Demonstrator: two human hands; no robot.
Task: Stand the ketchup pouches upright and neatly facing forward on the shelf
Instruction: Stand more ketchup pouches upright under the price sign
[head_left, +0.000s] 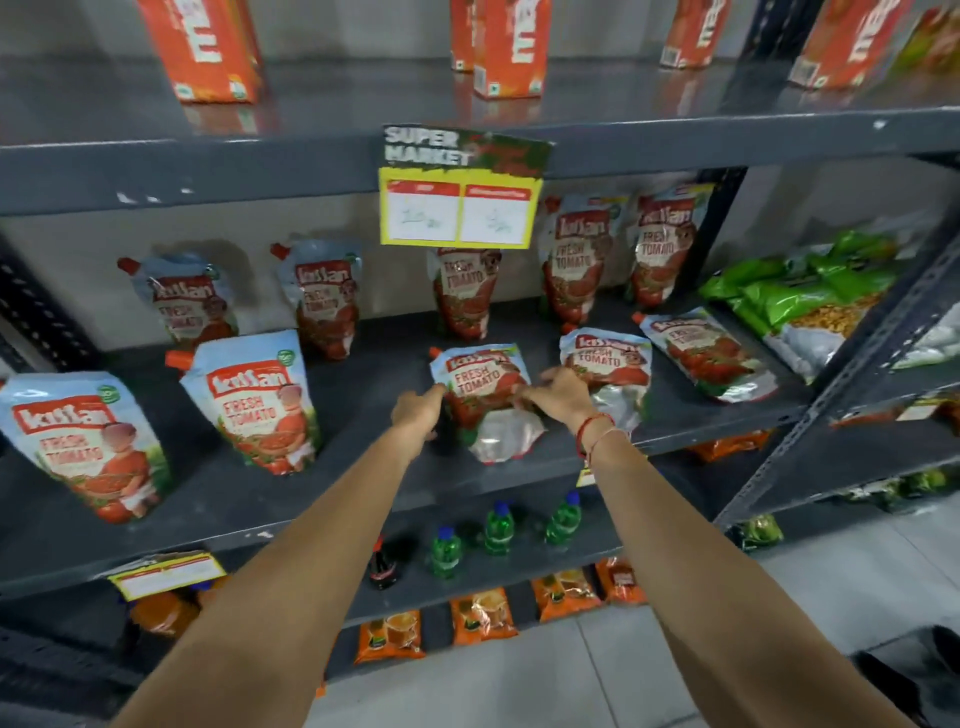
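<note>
Several red-and-blue ketchup pouches sit on the grey middle shelf (363, 483). One pouch (480, 382) lies tilted back near the front centre, its silver bottom toward me. My left hand (418, 410) grips its left edge and my right hand (558, 392) grips its right edge. Two more pouches (608, 358) (706, 353) lie flat to the right. Pouches stand upright at the front left (78, 441) (254, 405) and along the back (187, 301) (324, 296) (465, 291) (574, 260) (662, 244).
A yellow price tag (457, 210) hangs from the upper shelf edge. Orange cartons (200, 47) stand on the top shelf. Green snack bags (795, 296) fill the shelf's right end beside a diagonal brace (857, 358). Green bottles (498, 527) stand on the shelf below.
</note>
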